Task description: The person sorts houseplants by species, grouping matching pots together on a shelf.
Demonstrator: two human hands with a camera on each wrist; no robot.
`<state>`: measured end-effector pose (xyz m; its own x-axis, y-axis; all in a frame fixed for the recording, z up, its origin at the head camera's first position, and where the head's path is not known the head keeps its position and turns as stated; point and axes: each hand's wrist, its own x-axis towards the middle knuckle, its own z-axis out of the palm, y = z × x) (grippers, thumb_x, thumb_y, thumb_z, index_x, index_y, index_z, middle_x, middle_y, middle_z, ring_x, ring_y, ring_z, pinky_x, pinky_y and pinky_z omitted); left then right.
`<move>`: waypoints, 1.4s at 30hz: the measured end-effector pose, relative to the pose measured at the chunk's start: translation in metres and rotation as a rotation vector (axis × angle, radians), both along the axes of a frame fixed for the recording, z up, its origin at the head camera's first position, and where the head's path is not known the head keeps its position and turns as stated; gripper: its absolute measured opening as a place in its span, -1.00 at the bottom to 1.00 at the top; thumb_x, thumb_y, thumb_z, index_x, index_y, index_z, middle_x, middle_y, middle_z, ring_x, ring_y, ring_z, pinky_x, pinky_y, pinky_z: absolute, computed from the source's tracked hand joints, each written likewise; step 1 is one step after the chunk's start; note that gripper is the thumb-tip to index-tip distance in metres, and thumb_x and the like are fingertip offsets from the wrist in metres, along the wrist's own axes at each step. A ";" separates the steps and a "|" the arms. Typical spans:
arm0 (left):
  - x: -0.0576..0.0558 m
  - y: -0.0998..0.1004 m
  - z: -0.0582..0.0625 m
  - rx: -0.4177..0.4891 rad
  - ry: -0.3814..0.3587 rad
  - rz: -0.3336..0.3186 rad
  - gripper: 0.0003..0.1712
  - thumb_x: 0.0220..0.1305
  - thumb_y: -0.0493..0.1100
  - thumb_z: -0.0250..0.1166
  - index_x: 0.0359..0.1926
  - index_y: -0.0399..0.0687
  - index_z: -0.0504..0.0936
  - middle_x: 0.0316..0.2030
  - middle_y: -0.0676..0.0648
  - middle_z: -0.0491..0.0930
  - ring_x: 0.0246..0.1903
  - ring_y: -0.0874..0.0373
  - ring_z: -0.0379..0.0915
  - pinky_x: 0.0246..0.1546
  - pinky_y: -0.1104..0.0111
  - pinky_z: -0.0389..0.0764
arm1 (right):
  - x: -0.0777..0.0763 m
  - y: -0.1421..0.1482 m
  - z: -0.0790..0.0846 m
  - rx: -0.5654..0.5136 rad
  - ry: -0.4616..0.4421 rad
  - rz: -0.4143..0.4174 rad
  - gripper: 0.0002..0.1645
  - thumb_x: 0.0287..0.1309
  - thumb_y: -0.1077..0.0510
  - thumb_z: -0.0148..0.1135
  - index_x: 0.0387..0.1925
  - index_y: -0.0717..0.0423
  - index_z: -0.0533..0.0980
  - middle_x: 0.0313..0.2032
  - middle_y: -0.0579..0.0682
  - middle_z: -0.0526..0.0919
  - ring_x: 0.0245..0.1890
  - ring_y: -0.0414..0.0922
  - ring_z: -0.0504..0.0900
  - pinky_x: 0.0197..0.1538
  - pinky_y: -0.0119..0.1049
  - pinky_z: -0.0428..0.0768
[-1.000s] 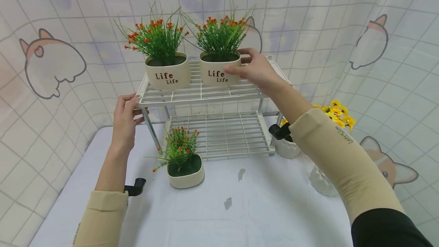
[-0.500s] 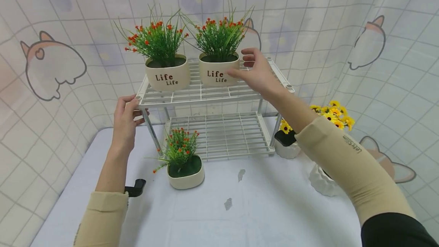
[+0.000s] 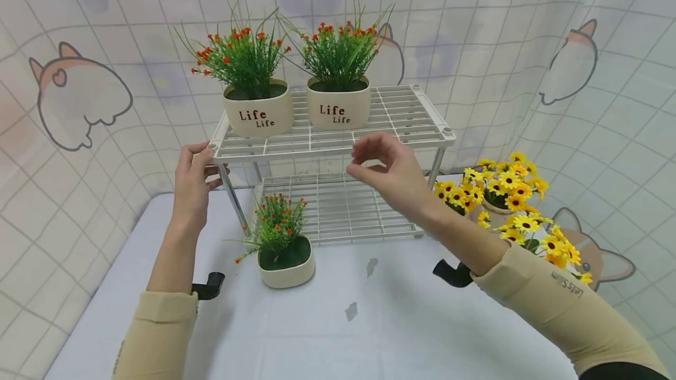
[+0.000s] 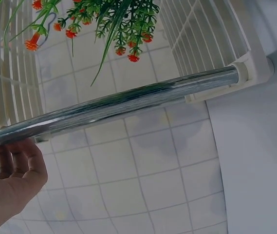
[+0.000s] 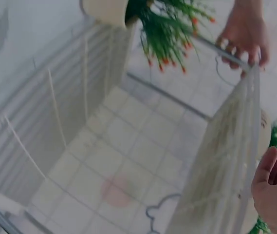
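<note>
My left hand (image 3: pixel 192 186) holds the front left corner of a white two-tier wire rack (image 3: pixel 433 116); in the left wrist view its fingers (image 4: pixel 33 161) curl by the chrome post (image 4: pixel 128 100). On the top tier, side by side, stand two cream pots marked "Life": a left pot (image 3: pixel 259 117) and a right pot (image 3: pixel 339 109), both with red-flowered greenery. My right hand (image 3: pixel 393 177), fingers loosely bent and holding nothing, hovers in front of the top tier's front edge. A third cream pot (image 3: pixel 287 277) of red flowers sits on the table before the lower tier's left end.
Yellow sunflowers (image 3: pixel 509 180) in pots stand right of the rack, partly behind my right forearm. The lower wire tier (image 3: pixel 359 204) lies low over the white-covered table (image 3: pixel 296 333). A tiled-print curtain (image 3: pixel 132 10) hangs behind.
My right hand has let go of the right pot on the top tier and drawn back, down toward me. The left hand stays on the rack corner; the pots have not moved.
</note>
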<state>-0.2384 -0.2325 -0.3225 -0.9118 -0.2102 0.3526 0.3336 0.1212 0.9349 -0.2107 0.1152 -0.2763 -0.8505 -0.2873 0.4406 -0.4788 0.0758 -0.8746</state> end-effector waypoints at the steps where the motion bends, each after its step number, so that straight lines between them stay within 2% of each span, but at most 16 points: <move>1: 0.000 0.000 0.000 -0.004 -0.003 0.002 -0.68 0.61 0.04 -0.03 0.21 0.05 0.43 -0.12 -0.01 0.55 -0.14 0.10 0.50 -0.08 0.23 0.45 | 0.003 -0.002 -0.007 0.003 -0.026 0.016 -0.65 0.27 0.40 0.33 0.05 0.33 0.47 -0.02 0.19 0.58 -0.02 -0.02 0.59 0.03 -0.29 0.61; 8: 0.001 0.000 -0.002 -0.004 -0.013 0.011 -0.67 0.61 0.04 -0.02 0.21 0.05 0.43 -0.10 0.00 0.56 -0.13 0.10 0.50 -0.07 0.24 0.45 | 0.015 -0.014 -0.063 0.067 -0.168 0.076 -0.61 0.26 0.36 0.35 0.09 0.29 0.48 -0.02 0.12 0.61 0.01 0.01 0.60 0.06 -0.27 0.60; 15: -0.001 0.002 0.000 0.029 0.008 -0.017 -0.70 0.60 0.02 0.01 0.17 0.03 0.45 -0.10 -0.02 0.56 -0.15 0.11 0.50 -0.09 0.26 0.48 | 0.018 -0.032 -0.119 0.108 -0.384 0.110 -0.48 0.20 0.31 0.44 0.15 0.26 0.46 0.02 0.12 0.61 0.03 0.03 0.64 0.04 -0.20 0.61; 22: -0.001 0.002 0.000 0.034 0.008 -0.011 -0.73 0.60 0.02 0.01 0.15 0.06 0.45 -0.10 -0.01 0.57 -0.14 0.09 0.50 -0.09 0.26 0.47 | 0.016 -0.053 -0.161 0.114 -0.496 0.094 -0.29 0.09 0.32 0.53 0.24 0.33 0.41 0.15 0.28 0.53 0.11 0.15 0.56 0.07 -0.14 0.57; 26: -0.002 0.001 0.000 0.049 0.004 -0.006 -0.74 0.59 0.01 0.02 0.14 0.07 0.46 -0.12 -0.01 0.58 -0.16 0.10 0.50 -0.10 0.27 0.48 | 0.015 -0.065 -0.174 0.099 -0.541 0.073 -0.18 0.03 0.31 0.56 0.31 0.27 0.37 0.21 0.25 0.48 0.19 0.18 0.50 0.11 -0.07 0.56; 30: -0.003 0.000 -0.001 0.062 0.006 0.002 -0.74 0.59 0.01 0.02 0.14 0.08 0.46 -0.12 -0.02 0.58 -0.17 0.10 0.50 -0.12 0.28 0.48 | 0.014 -0.078 -0.181 0.100 -0.543 0.056 -0.10 0.00 0.30 0.59 0.36 0.22 0.35 0.26 0.19 0.45 0.26 0.19 0.44 0.19 0.00 0.52; 35: -0.003 0.000 -0.002 0.052 0.011 0.004 -0.73 0.60 0.01 0.01 0.16 0.07 0.46 -0.10 -0.02 0.58 -0.16 0.11 0.51 -0.10 0.26 0.48 | 0.014 -0.091 -0.183 0.086 -0.537 0.042 -0.09 -0.03 0.33 0.59 0.35 0.21 0.36 0.26 0.12 0.46 0.26 0.15 0.43 0.20 0.02 0.50; 42: -0.003 0.002 -0.002 0.069 0.011 0.004 -0.73 0.60 0.01 0.01 0.15 0.06 0.47 -0.11 -0.02 0.58 -0.17 0.10 0.50 -0.12 0.26 0.46 | 0.012 -0.101 -0.188 0.066 -0.539 0.069 0.02 -0.06 0.38 0.59 0.42 0.20 0.29 0.28 0.13 0.44 0.26 0.10 0.44 0.22 -0.01 0.47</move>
<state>-0.2416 -0.2308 -0.3241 -0.9073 -0.2375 0.3470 0.3434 0.0580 0.9374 -0.1986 0.0146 -0.4639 -0.9290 -0.3629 -0.0729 0.0298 0.1230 -0.9920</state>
